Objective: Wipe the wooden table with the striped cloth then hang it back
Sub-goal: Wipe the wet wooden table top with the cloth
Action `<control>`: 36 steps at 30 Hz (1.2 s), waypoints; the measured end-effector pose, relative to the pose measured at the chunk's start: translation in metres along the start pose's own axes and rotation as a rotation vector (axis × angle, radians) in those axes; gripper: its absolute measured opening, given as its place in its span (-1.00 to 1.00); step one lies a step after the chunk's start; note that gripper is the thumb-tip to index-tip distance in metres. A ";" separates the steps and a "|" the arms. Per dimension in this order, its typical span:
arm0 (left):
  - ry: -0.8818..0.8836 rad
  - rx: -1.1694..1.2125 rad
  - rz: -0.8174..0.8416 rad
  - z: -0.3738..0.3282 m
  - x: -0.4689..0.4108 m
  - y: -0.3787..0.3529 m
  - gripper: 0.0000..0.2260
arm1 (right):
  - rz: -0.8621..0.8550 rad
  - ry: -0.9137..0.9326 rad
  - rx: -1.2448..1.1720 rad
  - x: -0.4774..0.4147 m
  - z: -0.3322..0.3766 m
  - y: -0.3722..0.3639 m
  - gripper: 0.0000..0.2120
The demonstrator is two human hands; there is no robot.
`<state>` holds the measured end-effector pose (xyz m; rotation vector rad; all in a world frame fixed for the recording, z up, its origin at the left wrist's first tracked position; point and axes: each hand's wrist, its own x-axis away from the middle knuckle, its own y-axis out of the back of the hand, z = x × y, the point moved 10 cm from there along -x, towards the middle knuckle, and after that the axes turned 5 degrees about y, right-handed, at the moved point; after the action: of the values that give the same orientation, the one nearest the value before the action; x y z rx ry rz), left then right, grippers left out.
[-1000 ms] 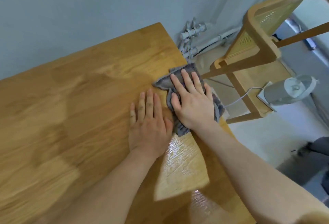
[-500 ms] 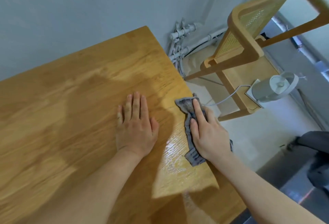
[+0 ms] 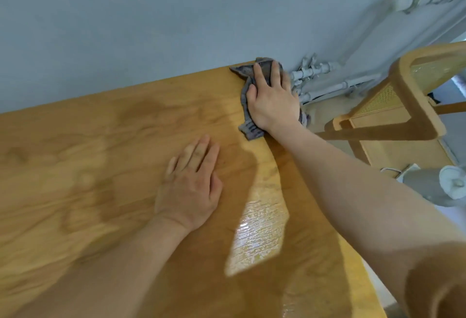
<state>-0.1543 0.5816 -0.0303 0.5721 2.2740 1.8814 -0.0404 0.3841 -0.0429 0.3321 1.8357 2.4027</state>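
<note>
The striped cloth (image 3: 248, 105) is pressed flat onto the far right corner of the wooden worktop (image 3: 88, 153), next to the wall, by the right hand (image 3: 271, 98), whose fingers are spread over it rather than curled. The left hand (image 3: 191, 186) is laid open, palm down, on the bare wood nearer the person, holding nothing.

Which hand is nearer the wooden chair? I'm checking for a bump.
Right. The right hand is beside the chair; the left hand lies flat, farther off.
</note>
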 end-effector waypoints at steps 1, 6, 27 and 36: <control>-0.001 -0.005 -0.002 0.001 0.000 -0.001 -0.49 | 0.006 0.025 0.017 -0.012 0.010 -0.001 -0.48; -0.004 -0.010 -0.025 0.001 0.001 0.002 -0.50 | 0.090 0.315 0.117 0.010 0.045 -0.006 -0.51; 0.000 -0.033 -0.082 -0.001 0.001 0.003 -0.52 | 0.027 0.523 0.056 0.136 0.065 -0.023 -0.52; -0.006 0.052 -0.108 -0.001 0.000 0.006 -0.54 | 0.012 0.316 0.090 0.067 0.010 -0.007 -0.47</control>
<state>-0.1534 0.5817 -0.0247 0.4512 2.3061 1.7739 -0.1033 0.4095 -0.0395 -0.0354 2.0748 2.5040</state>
